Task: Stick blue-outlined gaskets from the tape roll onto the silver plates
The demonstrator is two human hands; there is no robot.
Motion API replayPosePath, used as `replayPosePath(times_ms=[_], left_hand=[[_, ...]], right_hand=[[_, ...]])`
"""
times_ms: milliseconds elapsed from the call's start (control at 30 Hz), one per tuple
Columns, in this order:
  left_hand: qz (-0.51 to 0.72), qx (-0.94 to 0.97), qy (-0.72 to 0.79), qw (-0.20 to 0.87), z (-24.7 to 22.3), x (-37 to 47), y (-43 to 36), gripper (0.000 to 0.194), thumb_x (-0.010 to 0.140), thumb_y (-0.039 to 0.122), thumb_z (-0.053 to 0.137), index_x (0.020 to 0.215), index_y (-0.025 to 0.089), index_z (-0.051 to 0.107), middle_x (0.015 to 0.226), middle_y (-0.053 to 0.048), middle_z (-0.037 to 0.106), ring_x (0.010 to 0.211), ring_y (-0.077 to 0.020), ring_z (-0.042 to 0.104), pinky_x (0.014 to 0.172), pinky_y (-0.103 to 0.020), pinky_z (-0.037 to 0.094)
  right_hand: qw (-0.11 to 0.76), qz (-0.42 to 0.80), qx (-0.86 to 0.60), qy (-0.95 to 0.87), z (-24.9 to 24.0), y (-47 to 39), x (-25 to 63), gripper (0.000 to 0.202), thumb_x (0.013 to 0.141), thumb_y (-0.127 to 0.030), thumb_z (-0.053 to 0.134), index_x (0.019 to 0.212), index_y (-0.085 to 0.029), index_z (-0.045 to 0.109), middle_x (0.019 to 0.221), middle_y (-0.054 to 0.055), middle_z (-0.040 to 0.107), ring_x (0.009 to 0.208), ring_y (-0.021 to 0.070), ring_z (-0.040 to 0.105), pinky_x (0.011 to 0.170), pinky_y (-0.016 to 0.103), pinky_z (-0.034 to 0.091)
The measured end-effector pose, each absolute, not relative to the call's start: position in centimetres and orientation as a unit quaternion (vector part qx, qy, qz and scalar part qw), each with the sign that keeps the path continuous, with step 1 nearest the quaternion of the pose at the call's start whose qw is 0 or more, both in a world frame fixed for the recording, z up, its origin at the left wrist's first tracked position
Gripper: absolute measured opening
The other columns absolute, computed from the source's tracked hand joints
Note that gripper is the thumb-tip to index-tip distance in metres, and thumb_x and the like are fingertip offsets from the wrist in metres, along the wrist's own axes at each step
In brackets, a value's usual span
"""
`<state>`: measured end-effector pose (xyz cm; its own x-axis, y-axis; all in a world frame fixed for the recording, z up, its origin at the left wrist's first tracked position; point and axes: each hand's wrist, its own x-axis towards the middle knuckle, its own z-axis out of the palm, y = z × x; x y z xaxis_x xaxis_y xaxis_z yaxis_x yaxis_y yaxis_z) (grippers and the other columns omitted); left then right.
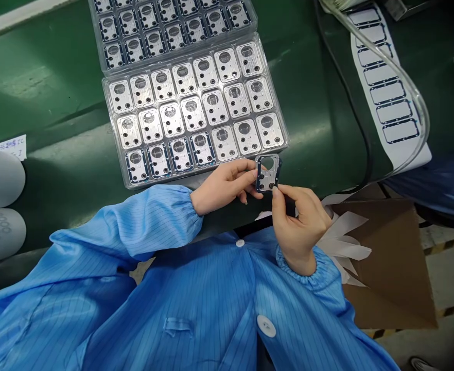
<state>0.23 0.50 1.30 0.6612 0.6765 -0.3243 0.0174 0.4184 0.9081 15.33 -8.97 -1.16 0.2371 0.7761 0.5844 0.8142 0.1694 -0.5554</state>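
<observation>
Between my hands, just off the tray's near right corner, is a small silver metal plate (267,180) with a dark blue border, a large round hole and smaller holes. My left hand (230,183) grips its left edge between thumb and fingers. With thumb and forefinger, my right hand (300,219) pinches its lower right corner. A clear plastic tray (284,141) lies on the table beyond my hands, filled with rows of similar plates. Several plates at the left of its nearest row, such as the bordered plate (158,159), have the dark blue border; the others are plain silver.
A second tray (99,44) of dark-bordered plates sits behind the first. At the right, a white backing strip (399,95) carries dark blue frames, crossed by a clear tube (423,111) beside a black cable (346,93). White paper strips (350,242) lie over a cardboard box (397,268).
</observation>
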Motion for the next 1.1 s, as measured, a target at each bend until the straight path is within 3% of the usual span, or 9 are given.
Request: replayPosePath(times_ms=[133,500,800,1100], left_hand=[[0.216,0.500,0.350,0.762,1.4,0.2,0.5,0.014,0.100,0.024,0.054,0.100,0.011,0.058,0.085,-0.004,0.068,0.073,-0.0108,0.072,0.053,-0.015,0.051],[0.218,0.511,0.342,0.758,1.1,0.1,0.5,0.032,0.095,0.041,0.063,0.104,0.011,0.060,0.081,-0.004,0.067,0.078,-0.0151,0.074,0.054,-0.018,0.051],[0.220,0.502,0.336,0.766,1.1,0.0,0.5,0.027,0.096,0.038,0.063,0.099,0.011,0.059,0.081,-0.004,0.068,0.078,-0.0137,0.074,0.055,-0.015,0.052],[0.234,0.489,0.345,0.766,1.0,0.2,0.4,0.025,0.098,0.032,0.060,0.108,0.009,0.060,0.095,-0.008,0.072,0.076,-0.0116,0.073,0.055,-0.015,0.053]], right_hand=[[0.457,-0.022,-0.635,-0.622,-1.2,-9.0,15.3,0.010,0.092,-0.016,0.064,0.095,-0.024,0.070,0.081,0.002,0.075,0.074,0.0178,0.072,0.070,0.032,0.059],[0.434,-0.030,-0.648,-0.626,-1.3,-9.0,15.4,0.010,0.094,-0.018,0.061,0.093,-0.024,0.069,0.079,0.002,0.075,0.074,0.0179,0.072,0.070,0.032,0.058],[0.411,-0.063,-0.651,-0.636,-1.8,-9.0,15.5,0.010,0.094,-0.018,0.062,0.097,-0.023,0.070,0.082,0.004,0.076,0.075,0.0181,0.072,0.073,0.032,0.059],[0.406,-0.001,-0.632,-0.660,-0.5,-9.6,15.7,0.028,0.093,-0.011,0.054,0.113,-0.022,0.071,0.097,0.008,0.077,0.088,0.0202,0.074,0.081,0.034,0.061]])
